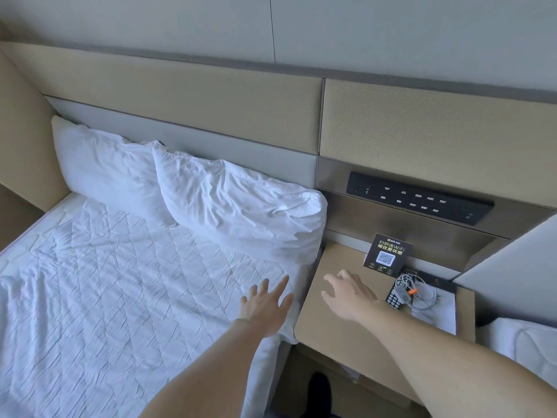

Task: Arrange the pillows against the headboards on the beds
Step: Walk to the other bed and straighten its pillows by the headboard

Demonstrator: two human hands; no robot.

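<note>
Two white pillows lie at the head of the left bed, both leaning on the grey lower panel of the headboard. The near pillow sits at about 12 o'clock from the left hand; its right end reaches the mattress edge beside the table. The far pillow lies at roughly 10 o'clock, in the corner, its right end tucked behind the near one. Both are creased and slumped.

Left hand: arm extended forward, palm down over the quilted mattress cover near the bed's right edge, fingers spread apart, holding nothing. Contact with the sheet cannot be told.

Right hand: arm extended from 5 o'clock, palm down above the beige table, fingers loosely curled and apart, holding nothing.

On the table at 2 o'clock from the right hand stands a black QR card. Just right of that hand lie a remote control and a coiled cable. A black switch panel is set in the wall above. A second bed's corner shows at 3 o'clock.
</note>
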